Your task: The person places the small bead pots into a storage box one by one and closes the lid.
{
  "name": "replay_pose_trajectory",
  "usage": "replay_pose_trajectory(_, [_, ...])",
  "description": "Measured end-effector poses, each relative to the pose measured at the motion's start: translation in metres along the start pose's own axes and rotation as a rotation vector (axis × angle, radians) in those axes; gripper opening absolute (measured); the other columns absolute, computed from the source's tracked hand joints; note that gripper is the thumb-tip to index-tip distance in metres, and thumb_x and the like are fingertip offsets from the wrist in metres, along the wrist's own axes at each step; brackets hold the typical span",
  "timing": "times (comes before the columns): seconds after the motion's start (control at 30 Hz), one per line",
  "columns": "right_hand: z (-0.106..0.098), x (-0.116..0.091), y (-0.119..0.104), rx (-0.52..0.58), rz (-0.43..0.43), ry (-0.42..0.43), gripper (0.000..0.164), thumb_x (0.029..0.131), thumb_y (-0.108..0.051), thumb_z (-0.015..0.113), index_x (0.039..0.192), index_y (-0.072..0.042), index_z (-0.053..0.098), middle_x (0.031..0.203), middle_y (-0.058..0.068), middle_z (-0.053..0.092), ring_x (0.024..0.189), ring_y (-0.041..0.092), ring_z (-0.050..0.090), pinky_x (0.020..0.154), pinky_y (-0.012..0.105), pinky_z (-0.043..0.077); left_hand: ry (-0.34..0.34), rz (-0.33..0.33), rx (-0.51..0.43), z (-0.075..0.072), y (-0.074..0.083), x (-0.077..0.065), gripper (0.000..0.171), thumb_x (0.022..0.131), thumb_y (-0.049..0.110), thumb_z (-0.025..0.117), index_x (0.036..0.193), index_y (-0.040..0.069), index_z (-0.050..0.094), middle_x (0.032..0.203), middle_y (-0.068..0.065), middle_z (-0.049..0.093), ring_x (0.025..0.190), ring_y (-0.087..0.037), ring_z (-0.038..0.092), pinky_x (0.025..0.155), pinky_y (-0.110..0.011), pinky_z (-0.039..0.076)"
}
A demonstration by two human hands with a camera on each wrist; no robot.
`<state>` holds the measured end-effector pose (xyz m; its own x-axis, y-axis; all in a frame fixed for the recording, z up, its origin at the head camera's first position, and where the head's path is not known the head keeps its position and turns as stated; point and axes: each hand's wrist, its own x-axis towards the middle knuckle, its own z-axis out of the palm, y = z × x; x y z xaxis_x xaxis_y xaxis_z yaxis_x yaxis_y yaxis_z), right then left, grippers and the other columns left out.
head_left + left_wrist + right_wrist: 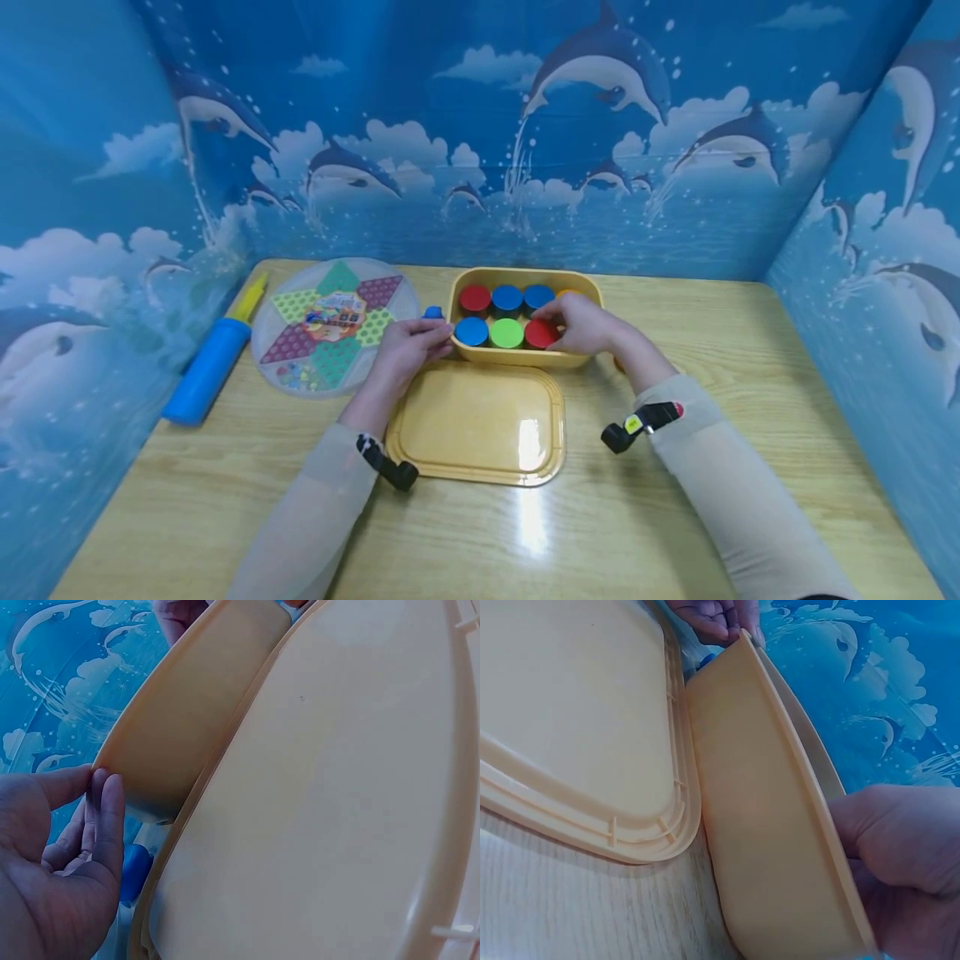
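Observation:
A yellow plastic box [517,357] stands on the table, holding several round tubs with coloured tops. At the box's left end my left hand [408,350] pinches the rim between thumb and fingers, also plain in the left wrist view. My right hand [585,325] reaches over the right side into the box, thumb and fingers around a red-topped tub [540,333]. Left of that tub are a green-topped tub [506,334] and a blue-topped tub [472,332]. In the right wrist view the box wall [757,802] hides my right fingertips.
The box's yellow lid [480,421] lies flat just in front of it. To the left lie a round game board [337,367] with coloured triangles and a blue pump [206,375] with a yellow nozzle. An orange thing [618,364] shows partly beneath my right wrist. Dolphin-printed backdrops enclose the table.

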<state>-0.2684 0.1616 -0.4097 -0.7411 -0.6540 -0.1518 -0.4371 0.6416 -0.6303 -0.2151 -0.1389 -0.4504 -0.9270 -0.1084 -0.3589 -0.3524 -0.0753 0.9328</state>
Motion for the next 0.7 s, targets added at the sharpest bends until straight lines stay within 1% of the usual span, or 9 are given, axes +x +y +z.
replay_pose_trajectory(0.07, [0.000,0.000,0.000,0.024,0.007,-0.010,0.053,0.089,0.004,0.082,0.139,0.011,0.063,0.130,0.021,0.069,0.118,0.035,0.066,0.099,0.044,0.061,-0.002,0.002,-0.006,0.000,0.000,0.000,0.026,0.100,0.008,0.076,0.123,-0.005,0.074,0.116,-0.019,0.070,0.087,-0.017,0.075,0.083,-0.030,0.066])
replay_pose_trajectory(0.23, [-0.002,-0.003,-0.001,0.074,0.021,-0.036,0.056,0.091,0.006,0.080,0.143,0.011,0.058,0.139,0.024,0.064,0.127,0.039,0.062,0.103,0.044,0.060,-0.016,0.019,-0.048,0.000,0.000,-0.002,0.027,0.100,0.003,0.075,0.123,-0.009,0.071,0.113,-0.021,0.071,0.082,-0.015,0.075,0.082,-0.030,0.066])
replay_pose_trajectory(0.33, [-0.004,-0.007,0.000,0.103,0.036,-0.032,0.057,0.092,0.004,0.080,0.144,0.009,0.058,0.142,0.023,0.062,0.131,0.038,0.060,0.106,0.044,0.057,-0.019,0.024,-0.056,0.000,0.000,-0.003,0.027,0.099,0.002,0.075,0.123,-0.010,0.071,0.112,-0.021,0.071,0.081,-0.015,0.075,0.082,-0.030,0.066])
replay_pose_trajectory(0.5, [-0.011,-0.018,0.000,0.174,0.056,0.006,0.057,0.094,-0.001,0.080,0.146,0.007,0.058,0.144,0.021,0.062,0.134,0.038,0.059,0.111,0.048,0.053,-0.014,0.021,-0.045,0.000,-0.001,-0.002,0.028,0.099,0.003,0.075,0.124,-0.008,0.072,0.115,-0.022,0.071,0.084,-0.016,0.075,0.083,-0.030,0.066])
replay_pose_trajectory(0.7, [-0.018,-0.036,-0.005,0.216,0.051,0.081,0.055,0.094,-0.001,0.081,0.144,0.006,0.059,0.141,0.023,0.063,0.130,0.038,0.061,0.108,0.049,0.055,-0.010,0.017,-0.042,0.001,0.000,-0.004,0.028,0.100,0.004,0.075,0.125,-0.008,0.071,0.117,-0.022,0.071,0.085,-0.016,0.075,0.083,-0.030,0.066])
